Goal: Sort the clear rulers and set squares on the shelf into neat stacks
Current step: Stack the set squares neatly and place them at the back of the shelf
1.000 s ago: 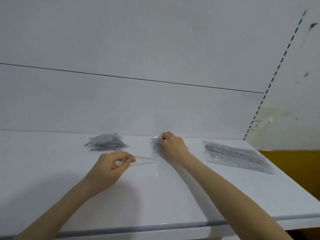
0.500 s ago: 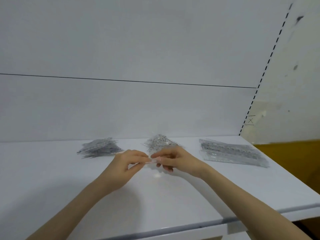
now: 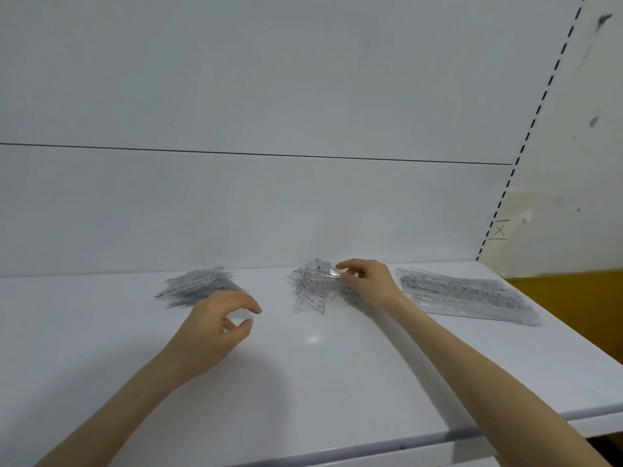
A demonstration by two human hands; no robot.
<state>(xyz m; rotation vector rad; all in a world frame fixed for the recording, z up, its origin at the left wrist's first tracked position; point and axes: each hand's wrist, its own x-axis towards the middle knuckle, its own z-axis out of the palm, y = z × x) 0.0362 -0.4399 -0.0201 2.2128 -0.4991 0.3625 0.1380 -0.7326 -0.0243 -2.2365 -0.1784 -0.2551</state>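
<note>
Right hand (image 3: 367, 281) pinches a clear set square (image 3: 332, 273); left hand (image 3: 219, 328) hovers with nothing visible in it.

Along the back of the white shelf (image 3: 337, 382) lie a loose pile (image 3: 199, 284) at 11 o'clock, a set square pile (image 3: 310, 294) at 12 and a ruler stack (image 3: 465, 294) at 2. The pinched square sits atop the 12 o'clock pile. The left hand, just in front of the 11 o'clock pile, has its fingers loosely curled, thumb and forefinger apart.
</note>
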